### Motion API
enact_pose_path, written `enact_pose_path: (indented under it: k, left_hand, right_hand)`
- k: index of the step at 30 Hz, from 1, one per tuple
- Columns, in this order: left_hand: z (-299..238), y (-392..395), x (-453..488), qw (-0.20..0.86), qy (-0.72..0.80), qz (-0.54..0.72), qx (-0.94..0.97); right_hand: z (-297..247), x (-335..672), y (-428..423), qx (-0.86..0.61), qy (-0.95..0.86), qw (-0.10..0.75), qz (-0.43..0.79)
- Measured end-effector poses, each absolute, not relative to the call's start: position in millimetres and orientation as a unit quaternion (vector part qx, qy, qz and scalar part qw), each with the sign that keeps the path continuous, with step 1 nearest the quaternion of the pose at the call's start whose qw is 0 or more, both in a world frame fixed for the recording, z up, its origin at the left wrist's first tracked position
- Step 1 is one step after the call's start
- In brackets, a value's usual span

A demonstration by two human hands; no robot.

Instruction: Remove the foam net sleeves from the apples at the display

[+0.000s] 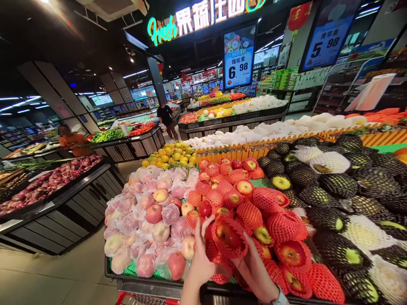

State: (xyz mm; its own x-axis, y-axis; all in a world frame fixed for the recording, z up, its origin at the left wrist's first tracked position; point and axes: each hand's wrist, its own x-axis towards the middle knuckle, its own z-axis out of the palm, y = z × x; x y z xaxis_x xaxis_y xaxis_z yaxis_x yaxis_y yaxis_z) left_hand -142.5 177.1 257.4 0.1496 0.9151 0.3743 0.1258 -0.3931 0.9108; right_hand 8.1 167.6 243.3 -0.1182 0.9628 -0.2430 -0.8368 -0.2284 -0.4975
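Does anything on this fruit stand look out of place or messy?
Slightly: a few white-netted fruits sit among the black-netted fruits, and some bare apples lie among the red-netted apples.

Red apple [227, 235] in orange foam net, upright, above pile.

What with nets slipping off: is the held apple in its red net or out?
In: the red net wraps the apple, bare only at the front; left hand and right hand cup it.
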Motion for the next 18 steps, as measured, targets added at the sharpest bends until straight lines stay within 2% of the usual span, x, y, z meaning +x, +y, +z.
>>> enact_pose_path:
  k: [4, 10, 18]
  left_hand:
    - [236.8, 177.1, -133.4, 0.410, 0.496, 0.451, 0.619]
    - [219.9, 186.7, -137.3, 0.360, 0.487, 0.408, 0.683]
    - [212.9, 197.4, -128.4, 0.255, 0.438, 0.460, 0.729]
  right_hand:
    - [243.1, -2.5, 171.1, -0.228, -0.128, 0.603, 0.754]
    - [241.8, -6.0, 172.7, -0.196, -0.116, 0.594, 0.772]
    - [232.1, 3.3, 170.2, -0.178, -0.169, 0.621, 0.745]
